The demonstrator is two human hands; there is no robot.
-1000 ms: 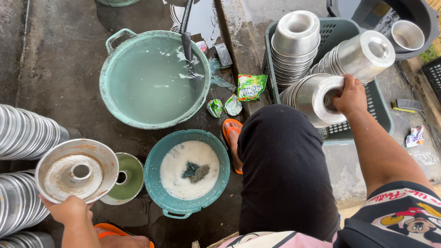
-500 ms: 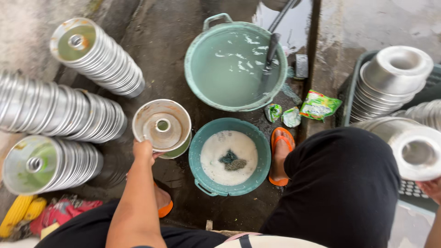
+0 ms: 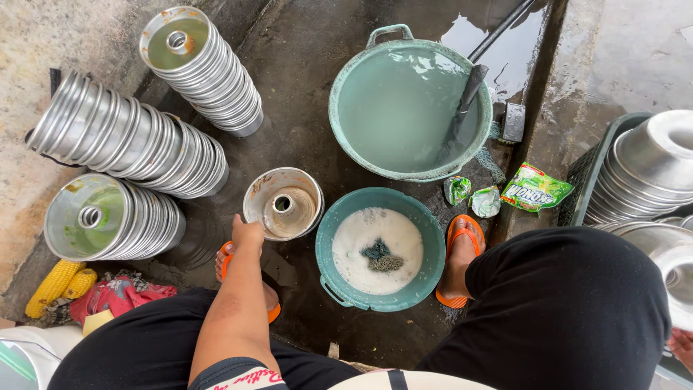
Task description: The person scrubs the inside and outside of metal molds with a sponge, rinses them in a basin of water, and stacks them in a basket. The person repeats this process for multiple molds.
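Observation:
My left hand (image 3: 249, 235) grips the rim of a metal ring-shaped cake pan (image 3: 283, 204), held tilted just left of a small teal basin (image 3: 426, 289). That basin holds white foam and a dark scouring pad (image 3: 380, 256). Only the fingertips of my right hand (image 3: 681, 348) show at the lower right edge, beside the rim of a shiny metal pan (image 3: 671, 271). Whether they grip it is hidden. I squat in black trousers, with orange sandals (image 3: 458, 263) on wet concrete.
A large teal basin of water (image 3: 339, 130) stands behind, with a dark hose (image 3: 469, 94) dipping into it. Rows of stacked ring pans (image 3: 130, 144) lie at left. Clean pans fill a green crate (image 3: 588, 188) at right. Green sachets (image 3: 534, 188) and corn cobs (image 3: 54, 285) lie nearby.
The view has swung left. My left hand has carried the ring pan next to the soapy basin. My right hand and its pan have slid to the frame's right edge.

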